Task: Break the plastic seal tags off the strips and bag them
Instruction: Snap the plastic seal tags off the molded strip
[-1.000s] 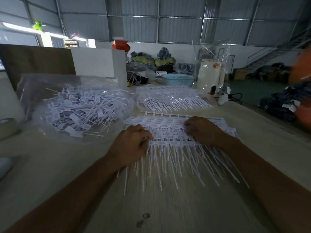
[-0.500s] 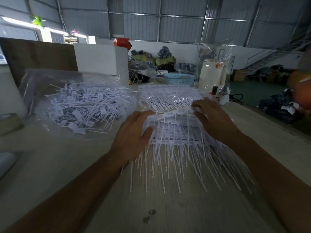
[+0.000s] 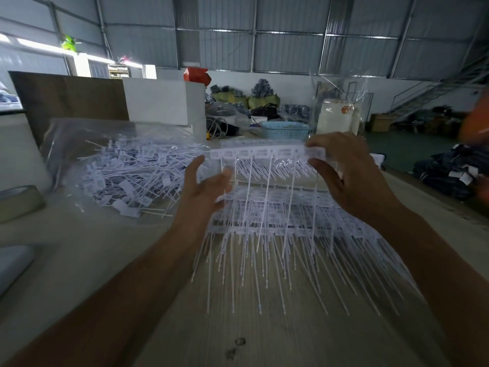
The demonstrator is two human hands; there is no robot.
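Fingers [image 3: 321,144] of the right hand [image 3: 346,170] are curled over the far end of a white strip [image 3: 267,152] of seal tags, thumb underneath, pinching it and holding it up in the air above the bench [image 3: 148,274]. The strip runs roughly level across the middle of the view, a row of little rectangular tag heads side by side, their long thin tails hanging down towards the pile below. The left hand [image 3: 203,186] is at the strip's near end, fingers spread and fairly straight, thumb up beside the first tag head; whether it actually touches the strip I cannot tell, and it grips nothing that I can see.

Under both hands lies a thick stack of strips [image 3: 285,221], flat on the bench, tails fanned out towards the camera. Beyond the raised strip sits another bundle of strips [image 3: 270,168], seemingly wrapped in clear film.

Over on the left, a clear plastic bag [image 3: 79,136] lies on the bench, heaped with loose tags [image 3: 127,176], heads and tails pointing every way. A roll of tape [image 3: 18,202] sits at the far left edge. Behind, a white box [image 3: 161,102] stands against a brown board [image 3: 68,99], and a pale blue basket [image 3: 284,131] rests further back, next to a tall clear bag [image 3: 336,112] holding something cream-coloured.
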